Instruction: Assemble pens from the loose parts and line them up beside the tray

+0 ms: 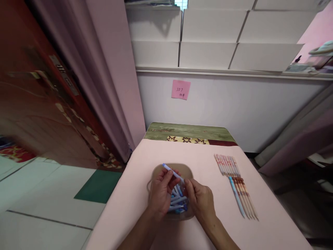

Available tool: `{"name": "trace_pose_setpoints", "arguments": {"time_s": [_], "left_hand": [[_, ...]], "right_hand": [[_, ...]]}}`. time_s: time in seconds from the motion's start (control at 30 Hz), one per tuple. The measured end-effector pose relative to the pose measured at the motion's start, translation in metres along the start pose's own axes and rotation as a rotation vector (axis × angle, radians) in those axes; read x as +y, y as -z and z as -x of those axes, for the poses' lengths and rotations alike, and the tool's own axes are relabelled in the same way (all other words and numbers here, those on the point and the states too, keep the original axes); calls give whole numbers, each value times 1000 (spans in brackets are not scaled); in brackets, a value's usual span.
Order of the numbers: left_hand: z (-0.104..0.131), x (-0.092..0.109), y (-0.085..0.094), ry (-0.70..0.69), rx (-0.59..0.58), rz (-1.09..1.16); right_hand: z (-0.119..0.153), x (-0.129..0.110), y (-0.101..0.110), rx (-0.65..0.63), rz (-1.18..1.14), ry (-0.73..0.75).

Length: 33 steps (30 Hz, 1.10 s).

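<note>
A light blue pen [173, 173] is held slantwise between both hands above a beige container [184, 168]. My left hand [161, 189] pinches it near its upper end with thumb and fingers. At the lower end, the fingers of my right hand [200, 196] are closed on the same pen. Several blue and white pens [178, 200] lie loose in the container below. Off to the right, a row of pinkish patterned pens [227, 165] lies on the pink cloth. Below it sit brown and beige pens [245, 198], with a bright blue pen [236, 196] at their left.
Pink cloth [125, 205] covers most of the table, whose green wood-pattern end [187, 128] shows at the back. A pink note [180, 89] is stuck on the wall behind. White drawers or boxes [208, 55] line a shelf above. A reddish-brown door [52, 104] stands at left.
</note>
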<state>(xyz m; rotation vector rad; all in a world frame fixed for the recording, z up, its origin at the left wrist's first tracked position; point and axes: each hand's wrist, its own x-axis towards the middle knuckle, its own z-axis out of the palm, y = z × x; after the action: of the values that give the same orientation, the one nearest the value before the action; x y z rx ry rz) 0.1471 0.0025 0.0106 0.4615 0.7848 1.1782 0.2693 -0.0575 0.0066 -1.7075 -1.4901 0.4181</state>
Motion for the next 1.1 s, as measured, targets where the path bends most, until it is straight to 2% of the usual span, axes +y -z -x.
{"name": "trace_pose_setpoints", "arguments": {"time_s": [0.2, 0.37, 0.7, 0.93, 1.1], "left_hand": [[-1, 2, 1, -38, 11, -32], [0, 2, 1, -26, 33, -65], [1, 4, 4, -86, -11, -202], [6, 0, 1, -1, -45, -52], [7, 0, -2, 34, -32, -43]], "right_hand": [[3, 0, 0, 92, 17, 50], [5, 3, -2, 47, 7, 25], [3, 3, -2, -4, 34, 52], [8, 7, -11, 126, 82, 120], [10, 7, -10, 141, 107, 188]]}}
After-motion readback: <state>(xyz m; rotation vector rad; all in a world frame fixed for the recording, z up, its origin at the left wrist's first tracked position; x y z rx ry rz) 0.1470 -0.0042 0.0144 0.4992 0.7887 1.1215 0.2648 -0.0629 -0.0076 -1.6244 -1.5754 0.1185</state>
